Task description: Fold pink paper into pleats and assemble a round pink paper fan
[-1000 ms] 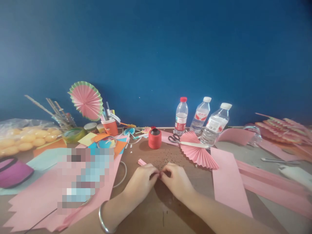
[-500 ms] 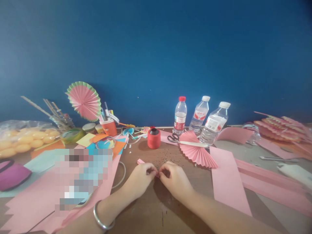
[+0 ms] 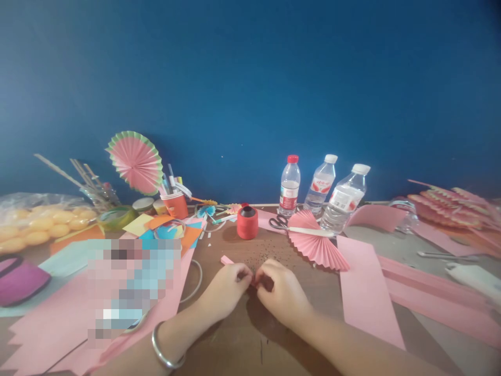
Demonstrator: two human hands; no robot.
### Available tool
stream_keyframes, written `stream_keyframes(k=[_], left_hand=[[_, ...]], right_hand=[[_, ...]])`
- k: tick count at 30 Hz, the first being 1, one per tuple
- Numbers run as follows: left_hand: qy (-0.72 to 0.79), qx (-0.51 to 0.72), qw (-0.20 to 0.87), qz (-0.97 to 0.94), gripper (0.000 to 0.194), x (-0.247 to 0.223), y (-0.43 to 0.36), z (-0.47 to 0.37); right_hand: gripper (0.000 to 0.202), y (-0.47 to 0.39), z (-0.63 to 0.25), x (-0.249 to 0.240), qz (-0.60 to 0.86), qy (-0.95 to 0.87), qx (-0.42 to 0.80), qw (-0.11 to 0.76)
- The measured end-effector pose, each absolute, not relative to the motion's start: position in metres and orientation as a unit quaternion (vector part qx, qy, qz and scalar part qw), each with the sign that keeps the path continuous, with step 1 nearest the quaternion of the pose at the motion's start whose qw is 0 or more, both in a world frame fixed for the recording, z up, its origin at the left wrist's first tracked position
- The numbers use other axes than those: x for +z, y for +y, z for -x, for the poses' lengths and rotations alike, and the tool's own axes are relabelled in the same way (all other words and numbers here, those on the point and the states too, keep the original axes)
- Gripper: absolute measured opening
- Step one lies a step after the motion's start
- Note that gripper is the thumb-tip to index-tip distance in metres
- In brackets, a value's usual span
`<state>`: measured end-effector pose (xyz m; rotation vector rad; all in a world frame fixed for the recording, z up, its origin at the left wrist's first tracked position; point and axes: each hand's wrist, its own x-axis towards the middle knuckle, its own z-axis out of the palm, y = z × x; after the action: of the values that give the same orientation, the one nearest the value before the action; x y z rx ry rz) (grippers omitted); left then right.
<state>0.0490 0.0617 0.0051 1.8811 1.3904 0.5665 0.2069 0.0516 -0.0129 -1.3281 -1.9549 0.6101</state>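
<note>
My left hand (image 3: 230, 287) and my right hand (image 3: 278, 287) meet fingertip to fingertip over the brown table, thumbs and fingers pinched. A tiny reddish bit shows between them, too small to make out. A small pink paper piece (image 3: 226, 259) pokes out behind my left hand. Dark specks (image 3: 270, 252) are scattered on the table just beyond my right hand. Farther back stands a red round object (image 3: 247, 223) with a dark top. To its right, black-handled scissors (image 3: 279, 223) lie beside a pleated pink paper fan (image 3: 313, 245).
Three plastic bottles, one red-capped (image 3: 289, 188), stand before the blue wall. Pink sheets (image 3: 368, 282) lie at the right. At the left are more pink paper (image 3: 58, 313), a red pen cup (image 3: 175, 204), a round watermelon-coloured fan (image 3: 135, 163) and a bag of yellow objects (image 3: 47, 224).
My hands stay almost in place. The fingers of my right hand have shifted slightly, and the gap between its thumb and forefinger looks a little wider.
</note>
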Motion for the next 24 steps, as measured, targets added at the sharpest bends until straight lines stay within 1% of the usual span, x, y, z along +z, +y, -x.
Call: stream_keyframes(k=[5,15,24], left_hand=[[0.550,0.209,0.352,-0.727,0.022,0.0096,0.0605,-0.0508],[0.553,0.202,0.355,-0.726,0.019,0.0081,0.0598,-0.0516],[0.554,0.192,0.355,-0.728,0.021,0.0090,0.0574,-0.0521]], right_hand=[[0.008,0.0523,-0.2077,-0.0142,0.527,-0.750,0.228,0.328],[0.012,0.0543,-0.2045,-0.0169,0.550,-0.753,0.204,0.298],[0.012,0.0542,-0.2050,-0.0178,0.544,-0.754,0.195,0.313]])
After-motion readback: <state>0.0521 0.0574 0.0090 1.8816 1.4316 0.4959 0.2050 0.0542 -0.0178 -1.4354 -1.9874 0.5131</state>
